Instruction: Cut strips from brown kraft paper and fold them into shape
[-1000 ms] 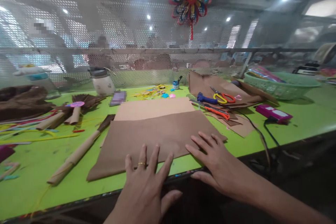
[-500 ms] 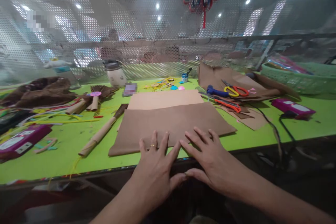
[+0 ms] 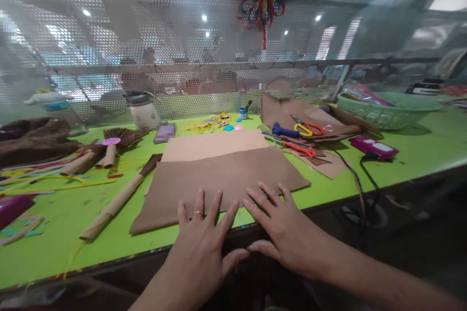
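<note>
A folded brown felt sheet (image 3: pixel 226 175) lies on the green table (image 3: pixel 58 223), its lighter tan side (image 3: pixel 215 145) showing at the back. My left hand (image 3: pixel 204 243), with a ring on one finger, rests flat at the sheet's near edge with fingers spread. Beside it my right hand (image 3: pixel 280 226) also lies flat, fingertips on the same edge. Neither hand holds anything.
Scissors with red and yellow handles (image 3: pixel 308 129) and an orange cutter (image 3: pixel 297 147) lie on brown scraps at the back right. Further right are a green basket (image 3: pixel 386 109) and a magenta box (image 3: pixel 374 147). Rolled paper brooms (image 3: pixel 116 201), pipe cleaners and a white jar (image 3: pixel 143 112) occupy the left. A mesh screen backs the table.
Both hands stay flat on the sheet's near edge and have drawn closer together than a second ago. The camera view has shifted.
</note>
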Motion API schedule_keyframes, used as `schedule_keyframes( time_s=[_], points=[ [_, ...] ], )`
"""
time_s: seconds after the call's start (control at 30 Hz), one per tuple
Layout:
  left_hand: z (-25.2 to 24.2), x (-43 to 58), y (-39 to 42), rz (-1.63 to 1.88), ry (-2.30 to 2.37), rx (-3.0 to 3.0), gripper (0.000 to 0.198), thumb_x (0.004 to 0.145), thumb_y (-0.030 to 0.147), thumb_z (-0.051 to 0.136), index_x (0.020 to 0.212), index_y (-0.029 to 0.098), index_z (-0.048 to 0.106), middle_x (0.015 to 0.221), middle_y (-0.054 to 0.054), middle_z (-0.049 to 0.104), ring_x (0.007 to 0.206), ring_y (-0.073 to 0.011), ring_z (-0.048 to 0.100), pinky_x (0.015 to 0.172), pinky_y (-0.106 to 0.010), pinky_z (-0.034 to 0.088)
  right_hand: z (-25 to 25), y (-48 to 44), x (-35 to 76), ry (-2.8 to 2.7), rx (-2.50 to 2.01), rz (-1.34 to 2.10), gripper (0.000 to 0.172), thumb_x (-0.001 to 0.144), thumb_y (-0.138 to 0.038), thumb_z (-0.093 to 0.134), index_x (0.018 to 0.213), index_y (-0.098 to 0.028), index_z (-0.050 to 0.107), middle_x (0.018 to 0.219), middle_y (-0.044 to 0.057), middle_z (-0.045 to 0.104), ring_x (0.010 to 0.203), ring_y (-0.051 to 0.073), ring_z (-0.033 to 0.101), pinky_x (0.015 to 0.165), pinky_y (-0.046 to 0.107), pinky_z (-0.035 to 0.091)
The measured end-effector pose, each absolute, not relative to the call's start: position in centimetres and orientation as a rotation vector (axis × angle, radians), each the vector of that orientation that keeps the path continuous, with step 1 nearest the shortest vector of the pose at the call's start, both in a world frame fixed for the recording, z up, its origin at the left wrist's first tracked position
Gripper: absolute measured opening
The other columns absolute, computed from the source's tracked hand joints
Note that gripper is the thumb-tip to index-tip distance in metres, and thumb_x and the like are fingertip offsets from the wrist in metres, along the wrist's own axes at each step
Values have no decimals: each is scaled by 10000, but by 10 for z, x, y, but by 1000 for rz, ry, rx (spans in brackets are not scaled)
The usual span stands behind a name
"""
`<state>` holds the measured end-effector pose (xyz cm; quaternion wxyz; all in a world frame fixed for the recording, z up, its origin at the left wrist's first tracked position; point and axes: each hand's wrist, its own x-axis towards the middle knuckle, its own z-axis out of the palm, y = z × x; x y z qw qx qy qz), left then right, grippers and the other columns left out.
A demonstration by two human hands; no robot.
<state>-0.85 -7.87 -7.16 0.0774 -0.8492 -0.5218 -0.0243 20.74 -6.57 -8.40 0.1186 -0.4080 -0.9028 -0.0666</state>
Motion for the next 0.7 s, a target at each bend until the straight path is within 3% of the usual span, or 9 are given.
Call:
schedule_keyframes(
  time_s=[0.7],
  points=[
    [-76,-16,-75,-141,-1482,-2525,617,846,621,411,1414,430,267,1487,-96,340,1306,-451,328,938,-714,277,-63,-61,213,-2687,-1170,54,646,907,-611,290,1429,-234,334,1478,104,359,1381,320,231,1065,623,196]
  ],
)
